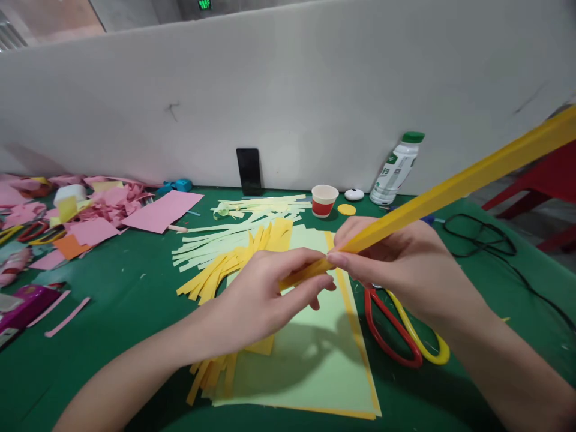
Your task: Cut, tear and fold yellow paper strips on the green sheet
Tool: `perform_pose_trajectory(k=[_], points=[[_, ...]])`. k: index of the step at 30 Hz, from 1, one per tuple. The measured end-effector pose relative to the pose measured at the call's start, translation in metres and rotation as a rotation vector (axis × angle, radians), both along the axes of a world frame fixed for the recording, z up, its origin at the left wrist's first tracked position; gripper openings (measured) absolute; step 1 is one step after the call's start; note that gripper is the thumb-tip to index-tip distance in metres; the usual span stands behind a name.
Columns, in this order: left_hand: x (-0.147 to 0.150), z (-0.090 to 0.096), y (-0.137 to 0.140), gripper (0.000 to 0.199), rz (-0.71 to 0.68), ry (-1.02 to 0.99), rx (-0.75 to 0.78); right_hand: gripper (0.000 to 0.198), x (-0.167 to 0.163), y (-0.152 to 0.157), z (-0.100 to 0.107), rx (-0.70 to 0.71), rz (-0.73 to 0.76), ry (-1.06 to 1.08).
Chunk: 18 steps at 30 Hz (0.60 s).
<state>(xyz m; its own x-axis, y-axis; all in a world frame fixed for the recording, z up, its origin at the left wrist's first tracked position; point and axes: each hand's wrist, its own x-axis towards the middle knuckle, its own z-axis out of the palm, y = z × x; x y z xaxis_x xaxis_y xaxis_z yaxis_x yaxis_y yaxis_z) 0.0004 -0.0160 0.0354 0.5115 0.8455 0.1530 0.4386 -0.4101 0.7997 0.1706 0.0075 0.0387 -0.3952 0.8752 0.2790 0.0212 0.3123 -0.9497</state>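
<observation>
A long folded strip of yellow paper slants up to the right, raised above the table. My left hand pinches its lower end between thumb and fingers. Close beside it, my right hand grips the same strip, thumb on the near side. Beneath my hands lie light green sheets with yellow paper showing along their edge. Yellow fringed paper and pale green cut strips spread to the left. Scissors with a red and a yellow handle lie under my right hand, their blades mostly hidden.
Pink paper scraps pile up at left, near a purple box. Against the white partition stand a black phone and a leaning bottle. A paper cup is between them. A black cable curls at right.
</observation>
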Motion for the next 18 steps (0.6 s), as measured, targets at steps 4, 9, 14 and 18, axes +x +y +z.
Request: perform_pose_trajectory(k=[4, 9, 14, 18], points=[[-0.0007, -0.0012, -0.0003, 0.023, 0.018, -0.038, 0.021, 0.016, -0.0041, -0.0022, -0.003, -0.001, 0.006, 0.004], [-0.0021, -0.0027, -0.0015, 0.022, 0.006, -0.093, 0.04, 0.016, -0.0064, -0.0026, -0.0041, -0.036, -0.018, 0.05], [-0.0012, -0.0021, -0.0007, 0.025, -0.005, -0.116, 0.013, 0.02, -0.0036, -0.0036, -0.0042, -0.031, -0.022, 0.046], [-0.0002, -0.0013, 0.0002, 0.024, -0.005, -0.109, 0.012, 0.017, -0.0029, -0.0026, -0.0028, 0.035, -0.085, -0.008]])
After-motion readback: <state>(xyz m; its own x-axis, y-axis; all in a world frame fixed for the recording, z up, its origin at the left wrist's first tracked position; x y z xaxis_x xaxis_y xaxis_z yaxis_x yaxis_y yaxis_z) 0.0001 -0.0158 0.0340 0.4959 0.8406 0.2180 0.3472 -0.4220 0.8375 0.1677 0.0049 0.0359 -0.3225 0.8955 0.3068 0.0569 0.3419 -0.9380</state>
